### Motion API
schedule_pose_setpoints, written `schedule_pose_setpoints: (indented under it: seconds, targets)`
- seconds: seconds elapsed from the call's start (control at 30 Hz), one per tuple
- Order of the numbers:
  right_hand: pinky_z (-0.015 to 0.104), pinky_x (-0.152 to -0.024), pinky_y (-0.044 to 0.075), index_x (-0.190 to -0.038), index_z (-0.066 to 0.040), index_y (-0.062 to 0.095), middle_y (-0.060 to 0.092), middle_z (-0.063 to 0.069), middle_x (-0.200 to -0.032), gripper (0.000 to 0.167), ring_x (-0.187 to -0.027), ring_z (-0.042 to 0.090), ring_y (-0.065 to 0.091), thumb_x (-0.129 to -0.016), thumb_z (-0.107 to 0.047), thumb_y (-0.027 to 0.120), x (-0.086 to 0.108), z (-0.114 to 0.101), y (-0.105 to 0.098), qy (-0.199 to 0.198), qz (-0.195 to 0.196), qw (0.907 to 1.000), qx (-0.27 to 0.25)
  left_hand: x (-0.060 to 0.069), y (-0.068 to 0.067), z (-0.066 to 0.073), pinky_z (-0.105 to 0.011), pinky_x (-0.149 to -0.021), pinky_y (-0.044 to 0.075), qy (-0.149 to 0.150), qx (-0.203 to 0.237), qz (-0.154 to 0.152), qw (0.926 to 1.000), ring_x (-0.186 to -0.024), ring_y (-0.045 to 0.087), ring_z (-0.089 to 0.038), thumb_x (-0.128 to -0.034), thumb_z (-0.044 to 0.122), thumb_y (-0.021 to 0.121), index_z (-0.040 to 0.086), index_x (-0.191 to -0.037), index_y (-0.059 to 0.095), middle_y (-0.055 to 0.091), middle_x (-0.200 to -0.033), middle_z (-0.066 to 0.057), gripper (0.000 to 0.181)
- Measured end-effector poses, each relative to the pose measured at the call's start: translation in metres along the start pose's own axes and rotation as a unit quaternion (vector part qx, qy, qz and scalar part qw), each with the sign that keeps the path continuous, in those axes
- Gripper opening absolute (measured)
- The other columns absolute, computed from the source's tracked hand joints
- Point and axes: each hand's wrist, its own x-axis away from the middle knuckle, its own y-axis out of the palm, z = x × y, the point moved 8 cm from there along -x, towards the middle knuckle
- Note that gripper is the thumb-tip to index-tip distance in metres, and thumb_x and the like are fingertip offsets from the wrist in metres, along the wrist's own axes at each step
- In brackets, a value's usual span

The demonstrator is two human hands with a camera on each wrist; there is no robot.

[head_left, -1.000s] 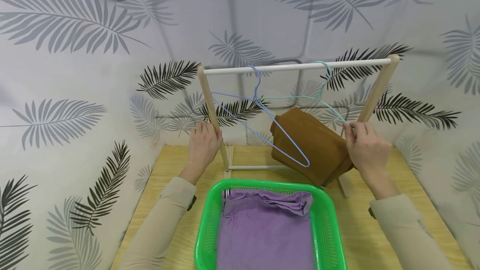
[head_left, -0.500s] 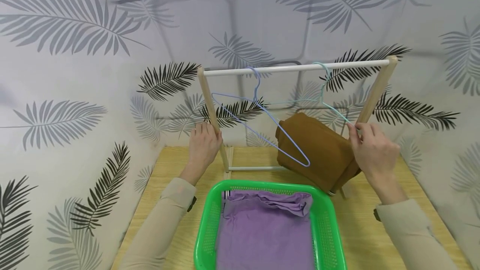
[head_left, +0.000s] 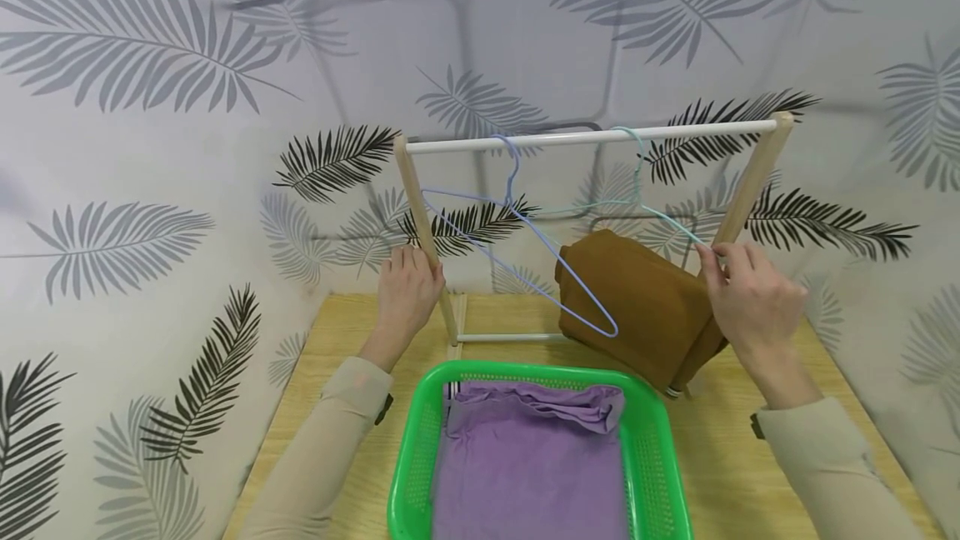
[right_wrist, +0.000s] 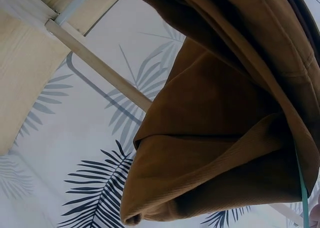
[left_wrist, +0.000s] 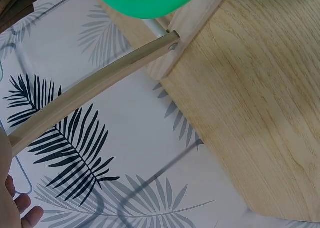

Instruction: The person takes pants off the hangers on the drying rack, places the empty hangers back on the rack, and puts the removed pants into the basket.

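Behind everything, leaf-print wall covering (head_left: 187,182), then wood-grain table (head_left: 757,457) in front of it. On the table, wooden rack with white top bar (head_left: 570,139), standing upright. Green basket (head_left: 525,369) sits just in front of the rack, folded purple cloth (head_left: 532,473) lying in it. Brown cloth (head_left: 637,298), folded, hangs on the mint hanger (head_left: 671,222) below the right half of the bar — lowest corner near the basket's far right corner, contact there can't be told. Mint hanger hooked on the bar, tilted, lower part hidden by the cloth. Blue hanger (head_left: 509,190) hooked on the bar to its left, bare, partly in front of the brown cloth. Left hand (head_left: 408,286) grips the left post (head_left: 418,207), fingers curled round it. Right hand (head_left: 757,298) — thumb and fingers pinching the mint hanger's right arm, beside the brown cloth.
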Motion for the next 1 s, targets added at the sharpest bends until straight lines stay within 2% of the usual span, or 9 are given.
schedule_pose_setpoints:
  seconds: [0.27, 0.4, 0.53, 0.8, 1.0]
  targets:
    - [0.029, -0.043, 0.013, -0.091, 0.007, 0.070, 0.067, 0.023, -0.071, 0.051, -0.040, 0.036, 0.049, -0.109, -0.039, 0.058, -0.005, -0.003, -0.007, -0.008, 0.027, 0.9996, 0.008, 0.000, 0.000, 0.001, -0.042, -0.068, 0.049, 0.001, -0.005, 0.003, 1.0000, -0.089, 0.061, -0.034, -0.1016, 0.033, 0.066, 0.002, -0.093, 0.056, 0.063, -0.092, -0.017, 0.034]
    - [0.029, -0.043, 0.013, -0.092, 0.008, 0.068, 0.065, 0.024, -0.069, 0.050, -0.039, 0.033, 0.044, -0.109, -0.038, 0.058, -0.010, -0.004, -0.012, -0.002, 0.021, 0.9998, 0.004, 0.000, 0.001, 0.001, -0.042, -0.069, 0.049, -0.001, -0.002, 0.004, 1.0000, -0.090, 0.060, -0.034, -0.1016, 0.033, 0.065, 0.002, -0.094, 0.056, 0.063, -0.092, -0.016, 0.034]
    - [0.028, -0.043, 0.014, -0.093, 0.008, 0.069, 0.066, 0.025, -0.071, 0.047, -0.040, 0.034, 0.049, -0.108, -0.036, 0.060, -0.015, -0.004, -0.016, 0.003, 0.013, 0.9999, -0.001, 0.001, 0.001, 0.000, -0.042, -0.069, 0.049, -0.003, -0.005, 0.005, 1.0000, -0.091, 0.060, -0.034, -0.1013, 0.034, 0.066, 0.001, -0.095, 0.056, 0.063, -0.092, -0.016, 0.034]
    - [0.026, -0.044, 0.013, -0.093, 0.006, 0.073, 0.070, 0.024, -0.075, 0.043, -0.048, 0.039, 0.059, -0.104, -0.035, 0.065, -0.022, 0.000, -0.026, 0.029, 0.023, 0.9993, -0.010, 0.001, 0.001, -0.001, -0.041, -0.069, 0.049, -0.002, -0.008, 0.002, 1.0000, -0.091, 0.061, -0.033, -0.1016, 0.033, 0.066, 0.001, -0.095, 0.056, 0.064, -0.093, -0.016, 0.034]
    - [0.024, -0.049, 0.012, -0.092, 0.005, 0.075, 0.072, 0.025, -0.077, 0.049, -0.052, 0.040, 0.062, -0.104, -0.041, 0.065, -0.025, 0.003, -0.033, 0.051, 0.039, 0.9979, -0.009, 0.000, 0.000, 0.000, -0.041, -0.068, 0.050, 0.001, -0.005, 0.010, 0.9999, -0.089, 0.060, -0.033, -0.1007, 0.033, 0.067, 0.001, -0.094, 0.056, 0.064, -0.092, -0.017, 0.034]
